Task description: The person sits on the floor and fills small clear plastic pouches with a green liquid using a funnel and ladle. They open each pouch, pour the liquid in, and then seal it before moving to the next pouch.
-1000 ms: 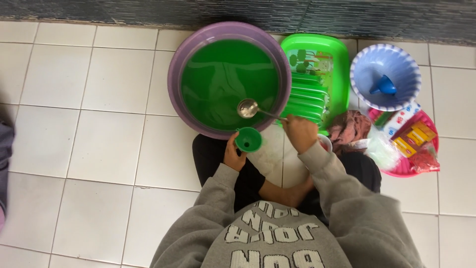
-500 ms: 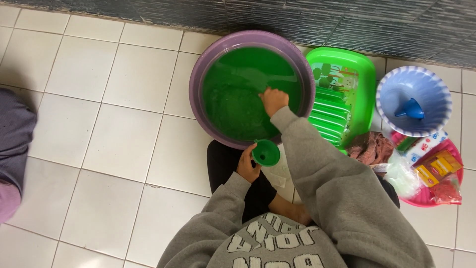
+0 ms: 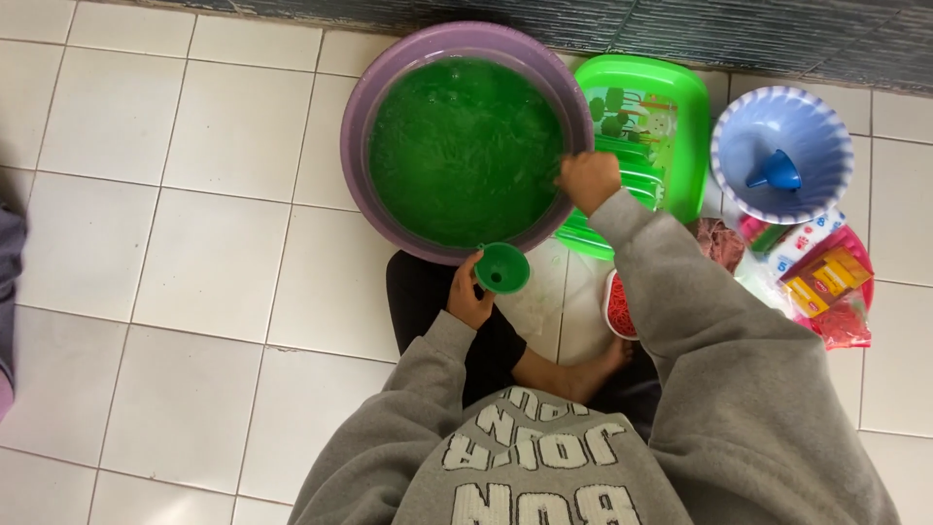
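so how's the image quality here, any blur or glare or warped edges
Head view: soft, even light and no hard shadows on the tiled floor; faint sheen on the green liquid in the purple basin; the right hand at the basin's rim looks slightly soft, the left hand holding the green funnel is sharper; tile lines bow a little towards the edges.

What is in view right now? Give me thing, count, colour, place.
basin: one, purple, top centre, full of green liquid
funnel: one, green, below the basin rim
tray: one, green, right of the basin
bowl: one, pale blue, far right
small funnel: one, blue, inside the bowl
packets: several, orange and red, below the bowl
floor tiles: white
left hand: holds the funnel
right hand: at the basin's right rim; grip unclear
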